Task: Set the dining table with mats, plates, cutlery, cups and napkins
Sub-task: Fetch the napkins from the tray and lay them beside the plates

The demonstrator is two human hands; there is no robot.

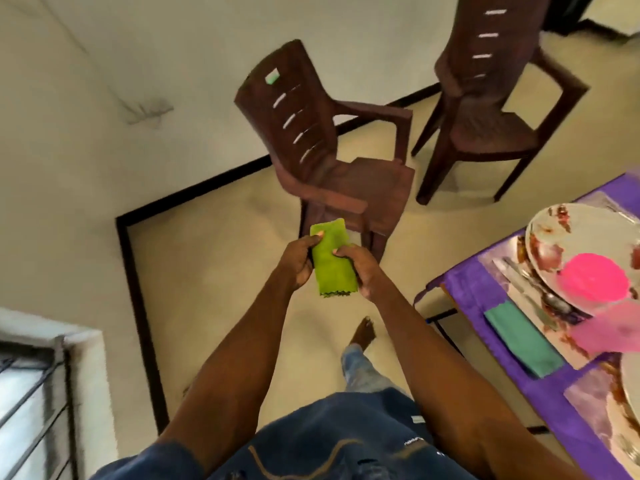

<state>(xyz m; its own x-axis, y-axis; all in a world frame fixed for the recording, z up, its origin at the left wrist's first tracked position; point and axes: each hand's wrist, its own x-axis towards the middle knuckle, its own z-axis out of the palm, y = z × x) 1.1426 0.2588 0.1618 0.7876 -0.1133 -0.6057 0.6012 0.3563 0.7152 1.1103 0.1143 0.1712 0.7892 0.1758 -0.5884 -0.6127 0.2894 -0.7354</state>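
A folded green napkin (331,261) is held in front of me over the floor. My left hand (298,261) grips its left edge and my right hand (360,270) grips its right edge. At the right stands the dining table with a purple cloth (464,289). On it lies a mat (498,258) with a patterned plate (547,233), a pink cup (594,277), cutlery (533,289) and a folded teal napkin (523,337). A second mat (592,393) and part of another plate (632,379) show at the lower right edge.
Two brown plastic chairs (332,161) (485,98) stand on the floor ahead, near the wall. A barred window (31,393) is at the lower left. My legs and bare foot (363,332) are below my hands, beside the table's corner.
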